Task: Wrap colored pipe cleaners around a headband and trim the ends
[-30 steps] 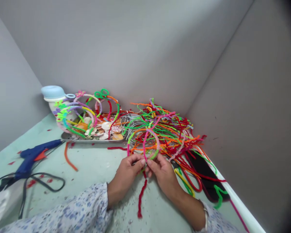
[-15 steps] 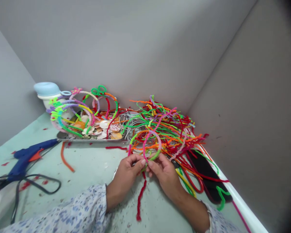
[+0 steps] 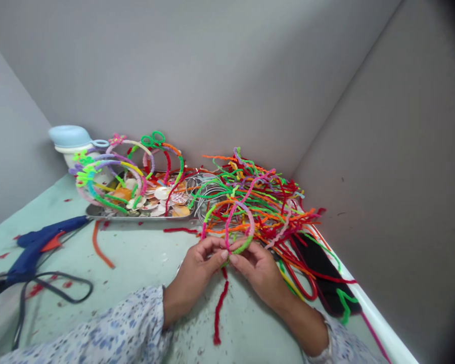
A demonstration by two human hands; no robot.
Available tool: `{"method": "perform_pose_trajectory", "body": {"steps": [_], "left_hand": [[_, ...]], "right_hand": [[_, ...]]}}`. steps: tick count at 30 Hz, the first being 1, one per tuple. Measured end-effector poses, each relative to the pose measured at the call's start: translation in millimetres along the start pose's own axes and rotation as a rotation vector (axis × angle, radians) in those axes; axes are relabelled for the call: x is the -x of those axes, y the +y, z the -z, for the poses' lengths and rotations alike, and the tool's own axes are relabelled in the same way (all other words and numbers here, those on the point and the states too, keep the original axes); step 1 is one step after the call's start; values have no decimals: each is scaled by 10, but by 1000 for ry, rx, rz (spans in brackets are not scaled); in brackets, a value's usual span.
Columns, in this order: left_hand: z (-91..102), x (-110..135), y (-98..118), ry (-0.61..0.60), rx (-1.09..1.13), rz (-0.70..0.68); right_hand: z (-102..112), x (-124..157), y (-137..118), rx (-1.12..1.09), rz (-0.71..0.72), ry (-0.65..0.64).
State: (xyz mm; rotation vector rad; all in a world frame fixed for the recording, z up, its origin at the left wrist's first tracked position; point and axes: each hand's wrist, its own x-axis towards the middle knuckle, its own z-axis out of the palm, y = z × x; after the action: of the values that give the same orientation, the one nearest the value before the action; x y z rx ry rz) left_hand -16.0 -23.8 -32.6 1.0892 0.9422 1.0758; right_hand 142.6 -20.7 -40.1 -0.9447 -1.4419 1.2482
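My left hand (image 3: pixel 197 270) and my right hand (image 3: pixel 260 270) meet at their fingertips in the middle of the table. Both pinch the bottom of a small hoop wrapped in pink and green pipe cleaners (image 3: pixel 238 227), which stands upright above my fingers. A red pipe cleaner (image 3: pixel 219 308) hangs from the pinch and trails toward me on the table. Just behind the hoop lies a tangled heap of coloured pipe cleaners (image 3: pixel 265 202).
A metal tray (image 3: pixel 136 215) with shells and several wrapped hoops (image 3: pixel 114 174) sits back left, next to a pale blue lidded container (image 3: pixel 70 139). A blue glue gun (image 3: pixel 41 242) with black cord lies left. An orange pipe cleaner (image 3: pixel 98 245) lies loose. Grey walls enclose the corner.
The view has shifted slightly; my hands stay together on the hoop, with my fingers working a little at its base.
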Motion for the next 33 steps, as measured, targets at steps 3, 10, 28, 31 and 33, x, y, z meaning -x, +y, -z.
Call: {"method": "perform_pose_trajectory", "body": {"steps": [3,10,28,31,33], "left_hand": [[5,1,3,-9,7,-5],[14,6,3,-4,-28,10],[38,-35,30,-65,13,5],[34,-33,47,-94,11,6],[30,-30,54,-73,-5,9]], "right_hand": [[11,-4,4,46,42,-5],[7,51,-8,-11,56,34],[3,40,75,-148,-69,21],[12,27,48,-153,-87,19],[20,29,36,-166,-91,1]]}}
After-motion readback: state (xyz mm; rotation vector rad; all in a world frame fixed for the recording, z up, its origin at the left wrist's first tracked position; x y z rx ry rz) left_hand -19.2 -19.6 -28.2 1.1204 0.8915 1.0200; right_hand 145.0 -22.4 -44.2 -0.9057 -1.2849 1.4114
